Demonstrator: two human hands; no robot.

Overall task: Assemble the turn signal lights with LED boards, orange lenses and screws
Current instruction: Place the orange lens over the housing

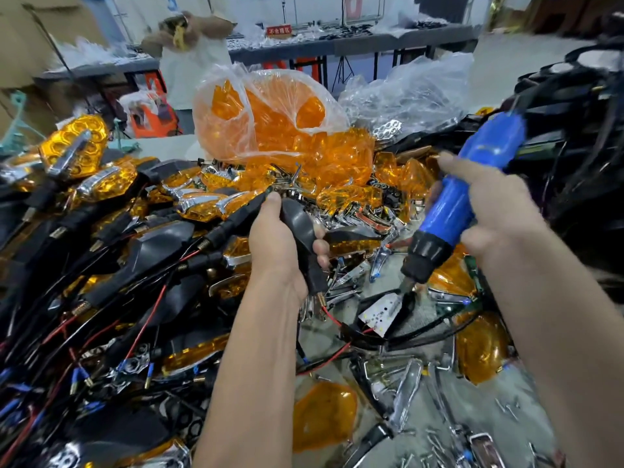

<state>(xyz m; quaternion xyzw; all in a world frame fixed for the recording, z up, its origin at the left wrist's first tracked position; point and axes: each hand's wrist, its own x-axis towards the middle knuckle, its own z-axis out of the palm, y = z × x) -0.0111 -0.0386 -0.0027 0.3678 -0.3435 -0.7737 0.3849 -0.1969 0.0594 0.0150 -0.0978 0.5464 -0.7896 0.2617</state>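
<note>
My left hand [275,246] grips a black turn signal housing [302,228] by its stem, with red and black wires hanging from its lower end. My right hand [489,211] holds a blue electric screwdriver [452,204] tilted down to the left. Its black tip hovers over a white LED board [380,314] lying on the table. Loose orange lenses [324,417] and chrome trims [401,390] lie in front of me. Small screws [439,440] are scattered at the lower right.
A heap of finished turn signals [101,231] with black stems and wires fills the left side. A clear plastic bag of orange lenses [270,119] stands at the back centre, and a bag of chrome parts [405,96] beside it. Black wiring [574,130] is piled at the right.
</note>
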